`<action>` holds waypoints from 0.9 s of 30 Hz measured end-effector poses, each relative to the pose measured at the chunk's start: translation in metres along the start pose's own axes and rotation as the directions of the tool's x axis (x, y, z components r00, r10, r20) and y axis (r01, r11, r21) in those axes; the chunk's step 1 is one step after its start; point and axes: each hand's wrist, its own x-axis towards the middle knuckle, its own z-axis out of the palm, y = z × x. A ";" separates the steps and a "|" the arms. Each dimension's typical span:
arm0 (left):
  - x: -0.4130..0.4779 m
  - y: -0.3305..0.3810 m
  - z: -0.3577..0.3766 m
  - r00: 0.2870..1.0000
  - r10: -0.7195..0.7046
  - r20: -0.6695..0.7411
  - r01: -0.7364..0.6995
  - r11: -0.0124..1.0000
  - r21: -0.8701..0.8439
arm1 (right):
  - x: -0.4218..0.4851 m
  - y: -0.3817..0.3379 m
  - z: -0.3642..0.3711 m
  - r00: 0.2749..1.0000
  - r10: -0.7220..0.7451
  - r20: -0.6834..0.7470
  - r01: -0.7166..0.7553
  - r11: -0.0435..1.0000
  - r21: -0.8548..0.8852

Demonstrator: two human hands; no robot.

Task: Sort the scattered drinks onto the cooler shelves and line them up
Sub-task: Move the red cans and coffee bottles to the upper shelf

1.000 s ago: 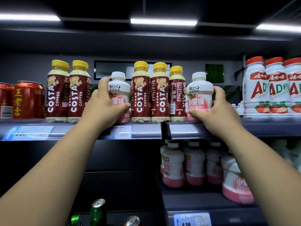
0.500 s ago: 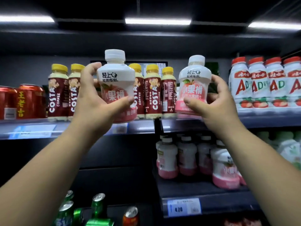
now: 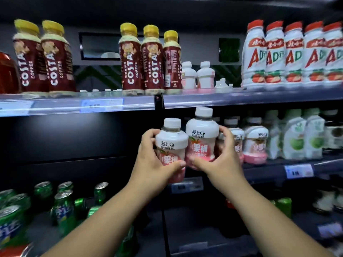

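Each hand (image 3: 148, 160) (image 3: 225, 160) grips 1 peach bottle (image 3: 171, 145) (image 3: 202, 138) — bottles touching.

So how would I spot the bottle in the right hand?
Find the top shelf carrying the Costa bottles. Below its edge, two hands hold pink-and-white bottles side by side. The bottle in the right hand is the higher one, its cap nearly at the shelf edge.

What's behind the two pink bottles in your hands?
Matching pink bottles on the middle shelf. The held bottles and right hand cover that row's left end.
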 end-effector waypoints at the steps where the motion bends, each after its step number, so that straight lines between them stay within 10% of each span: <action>1: 0.002 -0.006 0.004 1.000 -0.022 -0.013 0.022 1.000 0.007 | -0.001 0.005 0.001 1.000 0.015 0.004 -0.015 1.000 -0.021; 13: 0.033 -0.036 0.036 0.970 -0.198 -0.141 0.215 0.970 0.115 | 0.029 0.024 0.023 0.975 0.185 0.124 -0.149 0.955 -0.256; 27: 0.020 -0.051 0.024 0.962 -0.265 0.063 0.263 0.964 0.045 | 0.026 0.025 0.020 0.978 0.166 0.126 -0.072 0.837 -0.543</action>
